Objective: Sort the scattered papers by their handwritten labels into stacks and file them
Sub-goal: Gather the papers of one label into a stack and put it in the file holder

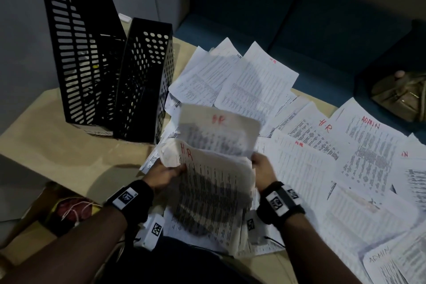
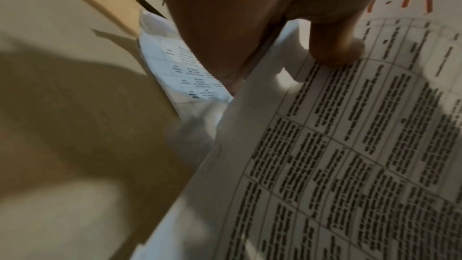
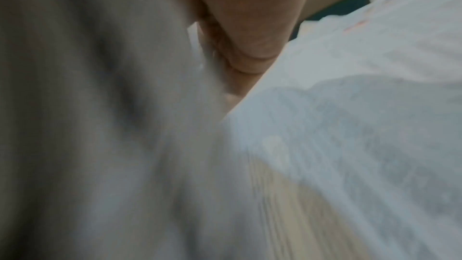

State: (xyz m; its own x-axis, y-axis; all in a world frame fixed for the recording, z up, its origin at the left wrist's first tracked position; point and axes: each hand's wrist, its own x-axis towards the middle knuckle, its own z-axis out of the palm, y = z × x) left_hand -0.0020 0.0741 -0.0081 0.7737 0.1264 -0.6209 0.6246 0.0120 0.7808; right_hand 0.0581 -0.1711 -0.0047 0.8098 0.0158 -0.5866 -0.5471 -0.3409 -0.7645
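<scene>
I hold a bundle of printed sheets marked HR in red (image 1: 212, 189) above the table, tilted toward me. My left hand (image 1: 166, 174) grips its left edge; in the left wrist view the thumb (image 2: 335, 46) presses on the top HR sheet (image 2: 350, 145). My right hand (image 1: 261, 168) grips the bundle's right edge; the right wrist view is blurred, showing only the hand (image 3: 245, 33) against white paper (image 3: 350, 126). Another HR sheet (image 1: 219, 129) stands up just behind the bundle. Loose sheets marked HR (image 1: 322, 136) and ADMIN (image 1: 371, 143) lie scattered on the right.
Two black perforated file holders (image 1: 92, 57) (image 1: 145, 80) stand at the table's back left. The beige table (image 1: 69, 152) is bare at the left. A dark blue sofa (image 1: 299, 18) with an olive bag (image 1: 401, 94) lies beyond. A cardboard box (image 1: 60, 205) sits lower left.
</scene>
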